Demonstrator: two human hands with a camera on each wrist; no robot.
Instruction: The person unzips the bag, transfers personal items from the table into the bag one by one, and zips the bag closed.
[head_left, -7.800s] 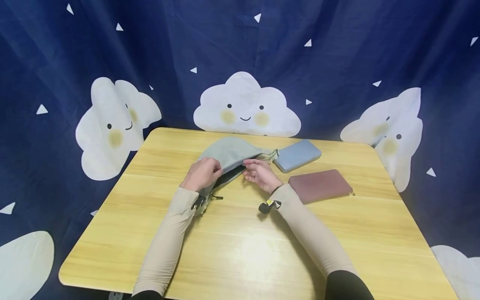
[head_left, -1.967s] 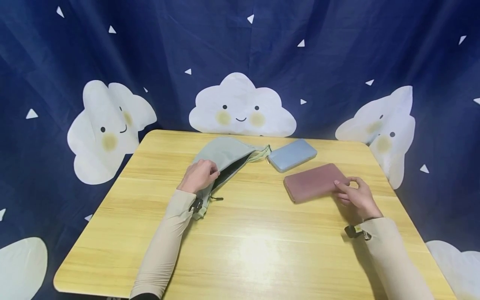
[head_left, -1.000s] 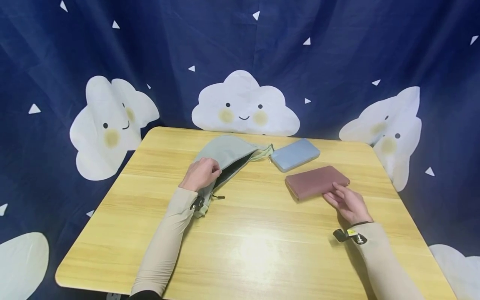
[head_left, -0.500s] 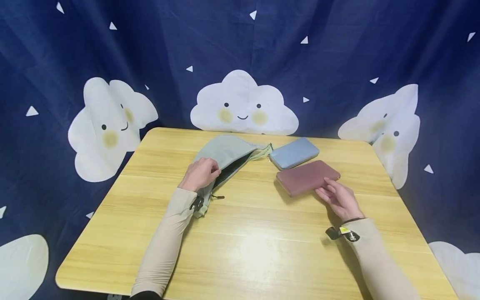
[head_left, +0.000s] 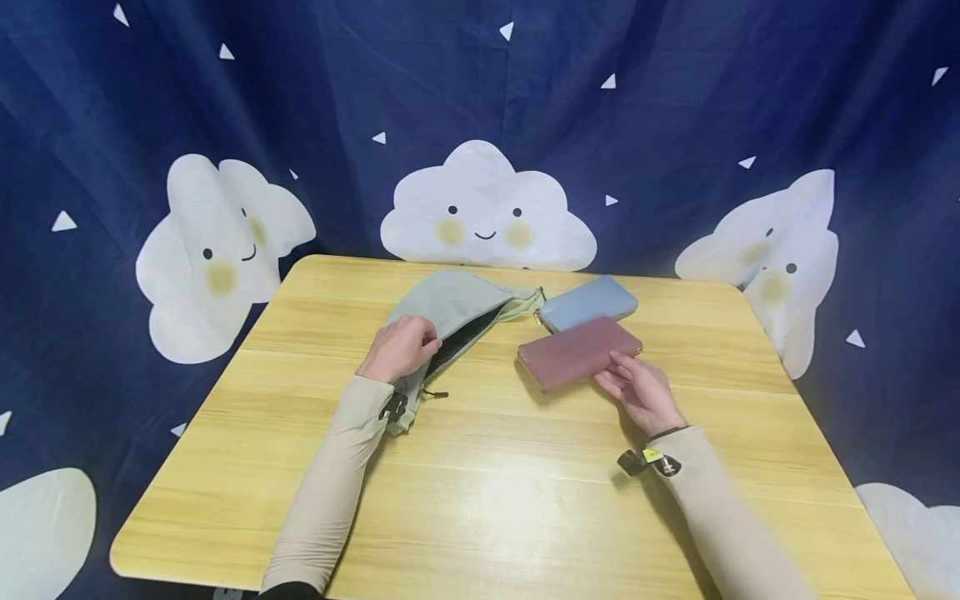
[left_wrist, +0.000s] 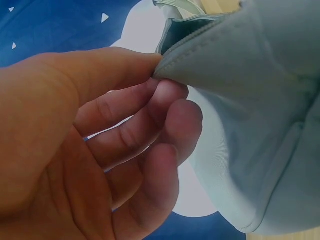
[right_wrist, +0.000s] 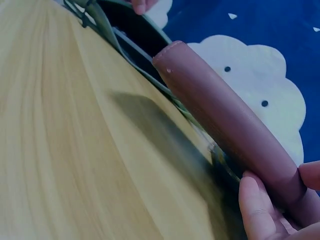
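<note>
A pale green waist bag (head_left: 450, 298) lies at the back of the table, its zipped mouth gaping and dark inside. My left hand (head_left: 403, 348) pinches the edge of that mouth between thumb and fingers; in the left wrist view the thumb presses the zip edge (left_wrist: 170, 62). My right hand (head_left: 641, 390) grips the right end of a mauve wallet (head_left: 577, 352), thumb on top and fingers beneath. The right wrist view shows the wallet (right_wrist: 225, 110) raised over the table, its shadow below, its far end pointing at the bag's opening (right_wrist: 132, 35).
Behind the mauve wallet lies a light blue wallet (head_left: 588, 302), partly covered by it in the head view. A strap end (head_left: 525, 307) of the bag reaches close to it. The wooden table (head_left: 480, 500) backs onto a navy cloud-print curtain (head_left: 480, 75).
My right hand left the bag's mouth, took hold of the mauve wallet, lifted it and has carried it left toward the bag. The left hand has kept its hold on the bag's edge.
</note>
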